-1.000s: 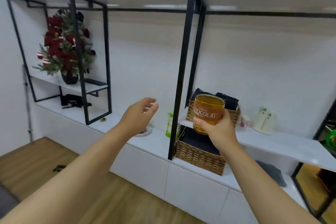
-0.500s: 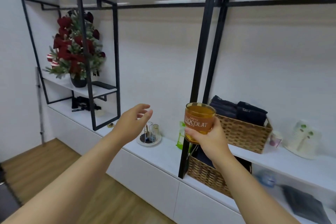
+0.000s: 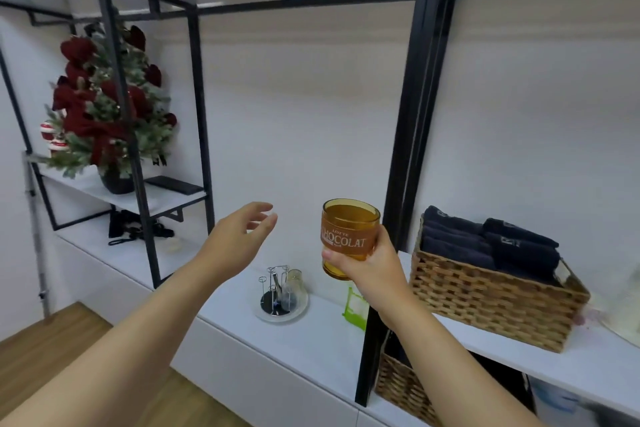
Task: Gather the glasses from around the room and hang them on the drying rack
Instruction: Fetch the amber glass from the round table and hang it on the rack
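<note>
White cabinet top [image 3: 311, 340], wire drying rack [image 3: 278, 291] on round tray, green packet [image 3: 355, 308], lower wicker basket [image 3: 398, 388], black straps [image 3: 135, 229]

amber glass [image 3: 349, 236]: glossy, translucent, printed | drying rack [image 3: 277, 282]: thin shiny wire | basket [image 3: 491, 302]: rough woven wicker | shelf frame [image 3: 412, 135]: matt black metal | floor [image 3: 45, 340]: wood

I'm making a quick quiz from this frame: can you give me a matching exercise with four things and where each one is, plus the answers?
Things:
1. amber glass
2. drying rack
3. dark folded cloths
4. red flower arrangement

Places:
A. on the small upper left shelf
B. in the wicker basket
C. in the right hand
D. on the white counter, below the open left hand

Pairs: 1-C, 2-D, 3-B, 4-A
</note>
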